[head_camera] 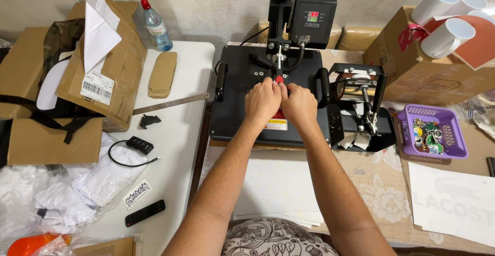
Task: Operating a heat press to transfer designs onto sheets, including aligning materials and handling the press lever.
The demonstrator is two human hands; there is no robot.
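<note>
A black flat heat press [237,106] sits on the table in front of me, its top plate closed down. Behind it rises a black control box [312,18] with a small lit display. My left hand [262,101] and my right hand [299,105] lie side by side on the middle of the top plate, fingers curled around the red-tipped handle [279,79] at the plate's centre. A yellow-and-red warning label [277,124] peeks out below my wrists.
A black mug-press attachment [361,101] stands right of the press. A purple basket [454,150] of small items lies at the right, white mugs [444,19] on a cardboard box behind. Left: metal ruler [170,104], water bottle [156,26], cardboard boxes, white cloth, black remote [145,212].
</note>
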